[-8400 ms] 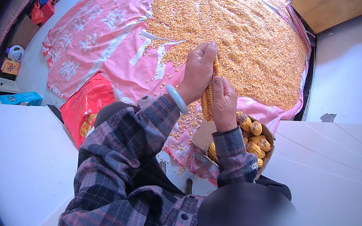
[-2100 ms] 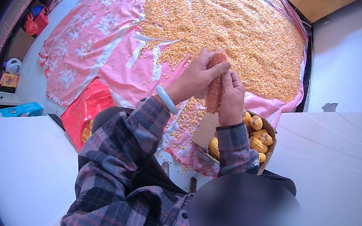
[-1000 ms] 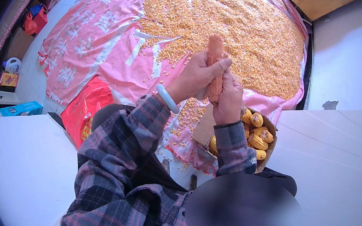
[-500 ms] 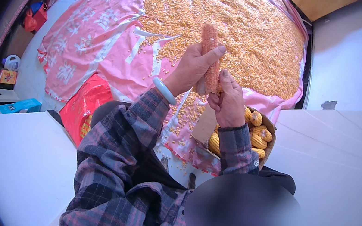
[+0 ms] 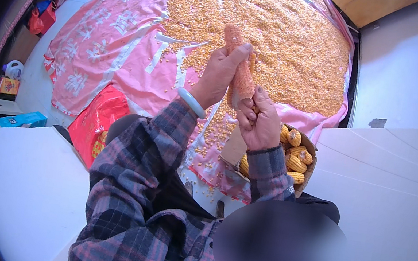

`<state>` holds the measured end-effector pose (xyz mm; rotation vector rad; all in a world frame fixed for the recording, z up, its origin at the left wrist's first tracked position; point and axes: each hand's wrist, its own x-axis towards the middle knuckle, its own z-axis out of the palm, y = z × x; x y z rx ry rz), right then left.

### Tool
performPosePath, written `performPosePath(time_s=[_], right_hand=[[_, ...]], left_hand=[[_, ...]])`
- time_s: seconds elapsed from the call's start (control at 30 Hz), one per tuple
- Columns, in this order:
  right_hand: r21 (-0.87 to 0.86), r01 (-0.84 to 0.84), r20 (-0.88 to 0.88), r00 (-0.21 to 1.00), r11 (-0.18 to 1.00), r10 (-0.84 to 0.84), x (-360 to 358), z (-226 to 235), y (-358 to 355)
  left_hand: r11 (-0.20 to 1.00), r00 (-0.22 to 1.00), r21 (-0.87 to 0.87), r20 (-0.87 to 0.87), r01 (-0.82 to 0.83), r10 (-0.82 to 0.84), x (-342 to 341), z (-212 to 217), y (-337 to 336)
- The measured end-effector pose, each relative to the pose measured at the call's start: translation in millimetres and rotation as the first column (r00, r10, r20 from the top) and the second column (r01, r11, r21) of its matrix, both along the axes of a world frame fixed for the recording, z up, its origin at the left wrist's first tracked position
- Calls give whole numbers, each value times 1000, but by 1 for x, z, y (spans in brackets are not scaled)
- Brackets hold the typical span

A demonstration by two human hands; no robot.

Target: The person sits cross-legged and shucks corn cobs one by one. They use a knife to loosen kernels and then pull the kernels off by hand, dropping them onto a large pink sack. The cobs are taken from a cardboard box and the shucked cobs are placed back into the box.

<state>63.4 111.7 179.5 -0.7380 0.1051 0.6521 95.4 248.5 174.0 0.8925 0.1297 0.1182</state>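
A: How many hands, and what do they hold?

B: Two. The left hand (image 5: 221,74) is wrapped round the upper part of one cob (image 5: 239,67), fingers closed on it. The right hand (image 5: 260,123) grips the same cob at its lower end, thumb pressed to the side. One pale bangle (image 5: 191,102) sits on the left wrist.

A: Where is the cob, and in what state?

B: Held upright between the hands, above the pink sheet (image 5: 118,52). Its upper part is bare and reddish; a few yellow kernels cling along its right edge.

A: What lies beneath?

B: One broad bed of loose kernels (image 5: 283,28), far too many to count, spread over the sheet. A thin scatter trails down toward the person.

A: Other corn?

B: One basket (image 5: 309,168), just below the right hand, with about six yellow ears (image 5: 296,153) visible; more may be hidden behind the wrist.

A: And to the left?

B: One red bag (image 5: 92,123) beside the sheet, one blue box (image 5: 21,119), one white jug (image 5: 13,69). Both sleeves are plaid.
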Motion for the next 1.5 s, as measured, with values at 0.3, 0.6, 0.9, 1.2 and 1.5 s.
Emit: performPosePath(time_s=[0.3,0.6,0.9,1.2,1.5], right_hand=[[-512,381,539,840,770,-58,-2,9,10],[-580,251,570,804,775,166,15,-18,3],[-613,489,667,741,620,75,7,-18,-16],[-593,448,598,802,669,-8,-6,-31,-62],[-669,357,484,875,652,18,-20,-62,-70]], left_hand=[[993,1000,119,29,9,-13,-7,3,4],[893,954,-360,224,270,-198,-1,-7,-1],[946,945,143,198,-292,262,-11,39,45],[815,879,330,166,-477,447,-113,33,135],[909,511,6,-825,-417,240,-348,-242,85]])
